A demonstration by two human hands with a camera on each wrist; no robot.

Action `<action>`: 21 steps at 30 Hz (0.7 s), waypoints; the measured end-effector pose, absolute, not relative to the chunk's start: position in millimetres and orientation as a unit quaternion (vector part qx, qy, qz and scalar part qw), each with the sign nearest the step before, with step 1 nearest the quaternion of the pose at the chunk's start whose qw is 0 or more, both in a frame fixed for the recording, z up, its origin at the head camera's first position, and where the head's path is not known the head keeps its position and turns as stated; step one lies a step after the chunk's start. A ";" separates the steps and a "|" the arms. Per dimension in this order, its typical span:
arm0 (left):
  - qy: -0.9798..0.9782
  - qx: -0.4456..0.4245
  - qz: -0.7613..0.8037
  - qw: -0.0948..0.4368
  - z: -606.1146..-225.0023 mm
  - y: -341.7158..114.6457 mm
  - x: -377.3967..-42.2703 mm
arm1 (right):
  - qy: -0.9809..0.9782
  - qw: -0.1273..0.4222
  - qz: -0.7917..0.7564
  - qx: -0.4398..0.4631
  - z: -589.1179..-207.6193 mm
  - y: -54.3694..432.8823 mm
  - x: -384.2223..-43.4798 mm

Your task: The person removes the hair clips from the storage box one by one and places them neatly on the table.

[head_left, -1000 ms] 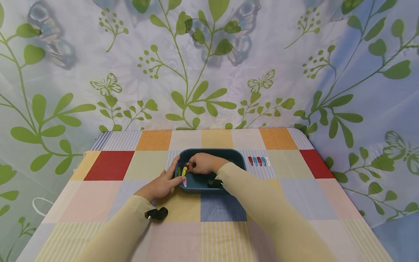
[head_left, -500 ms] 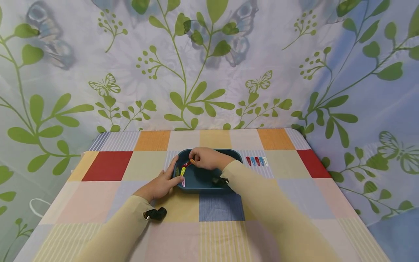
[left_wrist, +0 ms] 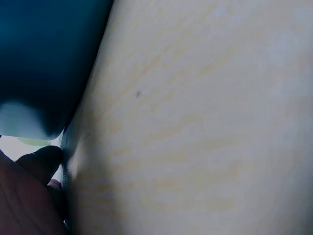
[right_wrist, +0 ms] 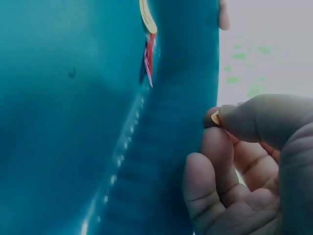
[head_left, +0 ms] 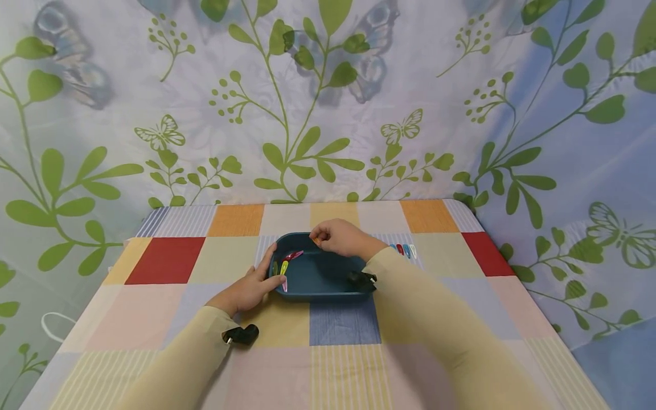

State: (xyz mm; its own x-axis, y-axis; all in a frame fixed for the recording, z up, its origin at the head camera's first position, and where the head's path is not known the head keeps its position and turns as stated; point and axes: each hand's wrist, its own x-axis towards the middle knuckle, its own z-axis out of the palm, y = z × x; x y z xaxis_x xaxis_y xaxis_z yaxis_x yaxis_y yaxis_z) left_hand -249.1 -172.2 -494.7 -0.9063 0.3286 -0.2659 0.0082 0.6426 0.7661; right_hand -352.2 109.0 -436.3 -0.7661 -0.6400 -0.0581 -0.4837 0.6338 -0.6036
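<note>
My right hand (head_left: pixel 340 237) pinches an orange snap hair clip (head_left: pixel 316 242) between thumb and fingers, above the far rim of a dark blue tray (head_left: pixel 328 295). In the right wrist view only a small end of this clip shows at the fingertips. My left hand (head_left: pixel 248 289) rests on the tray's left rim, fingers straight along the side and thumb over the near corner. Inside the tray's left end lie a yellow hair clip (head_left: pixel 284 267), a red one (head_left: pixel 292 256), a pink one (head_left: pixel 285 284) and a dark green one (head_left: pixel 275 267).
Right of the tray, a row of hair clips lies on the patchwork tablecloth (head_left: pixel 225 256), including a red clip (head_left: pixel 400 249) and a white clip (head_left: pixel 413 251). My right wrist hides part of the row. A patterned curtain (head_left: pixel 307 102) hangs behind the table.
My right hand has lifted the orange clip from among the clips at the tray's left end and moved right and away, to the far rim. The left hand stays at the tray.
</note>
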 end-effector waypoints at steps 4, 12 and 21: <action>0.887 0.094 0.408 0.193 -494.2 -172.7 -248.4 | 0.896 0.126 -0.308 -0.292 -427.7 123.8 -352.6; 0.891 0.094 0.402 0.190 -491.0 -171.3 -246.6 | 0.910 0.099 -0.309 -0.257 -414.1 158.1 -350.9; 0.889 0.092 0.404 0.193 -493.0 -171.5 -248.3 | 0.915 0.103 -0.331 -0.208 -409.9 195.7 -346.8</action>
